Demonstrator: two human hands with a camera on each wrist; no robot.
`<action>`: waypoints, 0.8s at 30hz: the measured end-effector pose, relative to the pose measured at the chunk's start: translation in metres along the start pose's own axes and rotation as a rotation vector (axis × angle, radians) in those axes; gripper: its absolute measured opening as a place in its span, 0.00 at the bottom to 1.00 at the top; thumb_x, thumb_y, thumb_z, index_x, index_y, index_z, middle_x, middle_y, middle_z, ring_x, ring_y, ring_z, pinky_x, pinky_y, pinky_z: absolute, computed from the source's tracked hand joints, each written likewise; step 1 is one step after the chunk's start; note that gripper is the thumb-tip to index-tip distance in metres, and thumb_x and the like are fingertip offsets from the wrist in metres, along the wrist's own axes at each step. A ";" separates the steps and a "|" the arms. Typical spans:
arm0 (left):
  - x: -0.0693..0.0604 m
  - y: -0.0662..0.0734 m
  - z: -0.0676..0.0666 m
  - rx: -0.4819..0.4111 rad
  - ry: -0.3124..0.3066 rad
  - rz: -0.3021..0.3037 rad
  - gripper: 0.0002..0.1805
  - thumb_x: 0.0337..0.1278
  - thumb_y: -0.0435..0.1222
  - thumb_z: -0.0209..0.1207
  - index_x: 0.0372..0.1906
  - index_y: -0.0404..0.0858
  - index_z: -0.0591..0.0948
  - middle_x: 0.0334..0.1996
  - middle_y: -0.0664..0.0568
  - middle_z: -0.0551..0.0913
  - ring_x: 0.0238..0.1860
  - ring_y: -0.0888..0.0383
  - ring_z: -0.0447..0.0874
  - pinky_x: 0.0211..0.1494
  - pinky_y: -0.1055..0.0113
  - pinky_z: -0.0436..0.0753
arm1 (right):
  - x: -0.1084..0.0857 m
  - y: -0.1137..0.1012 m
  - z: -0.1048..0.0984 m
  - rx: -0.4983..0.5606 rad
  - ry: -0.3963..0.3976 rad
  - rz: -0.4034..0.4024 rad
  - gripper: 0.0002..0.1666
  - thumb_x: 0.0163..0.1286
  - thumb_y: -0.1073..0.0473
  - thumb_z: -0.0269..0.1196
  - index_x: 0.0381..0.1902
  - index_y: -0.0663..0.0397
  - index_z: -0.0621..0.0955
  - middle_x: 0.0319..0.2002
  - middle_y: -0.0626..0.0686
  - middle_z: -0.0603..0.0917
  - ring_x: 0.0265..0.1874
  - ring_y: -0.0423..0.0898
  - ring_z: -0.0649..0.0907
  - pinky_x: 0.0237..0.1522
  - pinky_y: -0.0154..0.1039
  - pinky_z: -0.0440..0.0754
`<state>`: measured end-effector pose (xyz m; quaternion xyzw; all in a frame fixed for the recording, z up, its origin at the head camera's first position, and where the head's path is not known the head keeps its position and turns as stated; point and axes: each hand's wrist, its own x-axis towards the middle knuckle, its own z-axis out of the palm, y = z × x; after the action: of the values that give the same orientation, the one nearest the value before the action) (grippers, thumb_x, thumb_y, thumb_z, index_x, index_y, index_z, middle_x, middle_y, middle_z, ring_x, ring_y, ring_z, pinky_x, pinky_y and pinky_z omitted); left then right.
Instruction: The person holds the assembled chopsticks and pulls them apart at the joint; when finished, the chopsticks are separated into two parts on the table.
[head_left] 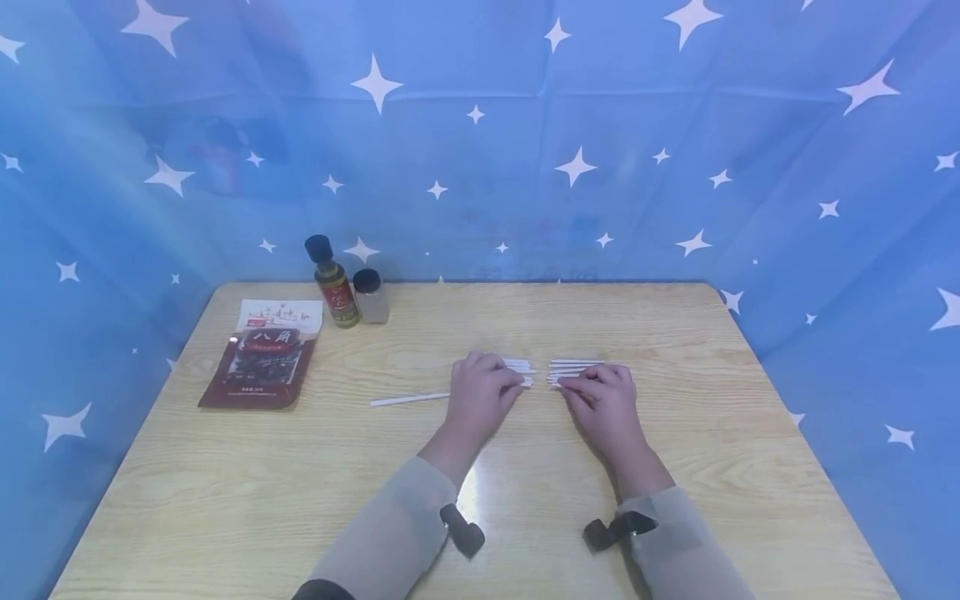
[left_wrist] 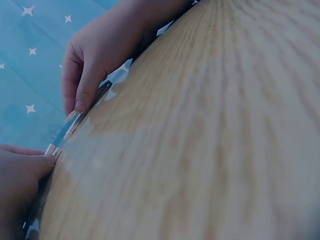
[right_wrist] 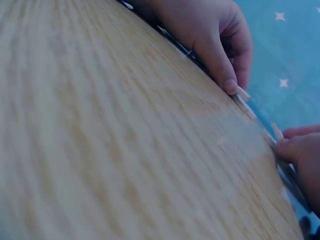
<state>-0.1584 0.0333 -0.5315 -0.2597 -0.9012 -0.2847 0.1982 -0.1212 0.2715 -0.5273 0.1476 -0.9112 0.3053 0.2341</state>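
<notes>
My left hand (head_left: 476, 396) is over the left group of thin white sticks (head_left: 517, 364), its thumb and fingertips pinching the end of a stick. Across a narrow gap, my right hand (head_left: 606, 404) pinches a stick at the near side of the right group of white sticks (head_left: 576, 363). Both groups lie side by side on the table, their ends facing each other. Short white tips (left_wrist: 50, 149) poke out from the pinching fingers in the wrist views. A longer white stick (head_left: 408, 400) lies left of my left hand, its right end hidden behind the hand.
On the wooden table (head_left: 675, 517), a dark red and white spice packet (head_left: 262, 358) lies at the left. A dark-capped sauce bottle (head_left: 333, 287) and a black-lidded jar (head_left: 371, 298) stand at the back left. A blue star-patterned curtain (head_left: 480, 167) hangs behind the table.
</notes>
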 end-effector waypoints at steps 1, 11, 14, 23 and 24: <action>0.000 0.000 0.000 0.003 0.006 0.003 0.06 0.63 0.48 0.75 0.42 0.54 0.94 0.41 0.61 0.87 0.47 0.58 0.79 0.55 0.55 0.76 | 0.000 0.000 0.000 -0.002 0.001 0.001 0.10 0.60 0.65 0.80 0.40 0.51 0.93 0.39 0.54 0.86 0.46 0.58 0.76 0.55 0.56 0.67; 0.003 0.003 -0.002 0.026 -0.043 -0.030 0.07 0.65 0.49 0.73 0.44 0.54 0.93 0.41 0.62 0.86 0.48 0.59 0.77 0.57 0.56 0.74 | 0.001 0.001 0.000 0.002 0.014 -0.009 0.10 0.60 0.66 0.79 0.40 0.52 0.94 0.39 0.56 0.86 0.45 0.60 0.77 0.55 0.57 0.67; 0.003 0.003 -0.003 0.033 -0.050 -0.036 0.07 0.65 0.49 0.73 0.44 0.54 0.93 0.41 0.62 0.86 0.49 0.59 0.78 0.57 0.56 0.75 | 0.001 0.001 0.001 0.004 0.011 -0.003 0.10 0.60 0.67 0.79 0.39 0.52 0.94 0.39 0.55 0.86 0.45 0.60 0.77 0.55 0.57 0.67; 0.002 0.003 -0.003 0.015 -0.018 -0.021 0.07 0.63 0.47 0.75 0.43 0.54 0.93 0.41 0.61 0.87 0.49 0.58 0.79 0.56 0.56 0.75 | 0.002 0.001 0.002 0.007 0.016 -0.003 0.10 0.61 0.67 0.79 0.40 0.52 0.93 0.39 0.56 0.86 0.46 0.59 0.77 0.55 0.57 0.68; 0.002 0.003 -0.003 0.011 -0.014 -0.018 0.07 0.63 0.47 0.75 0.43 0.54 0.93 0.41 0.61 0.88 0.49 0.58 0.79 0.56 0.56 0.75 | 0.002 0.000 0.002 0.010 0.019 -0.003 0.11 0.61 0.67 0.79 0.40 0.52 0.93 0.39 0.56 0.86 0.46 0.59 0.77 0.55 0.56 0.68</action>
<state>-0.1574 0.0344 -0.5272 -0.2523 -0.9065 -0.2797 0.1906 -0.1234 0.2705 -0.5278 0.1471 -0.9072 0.3110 0.2423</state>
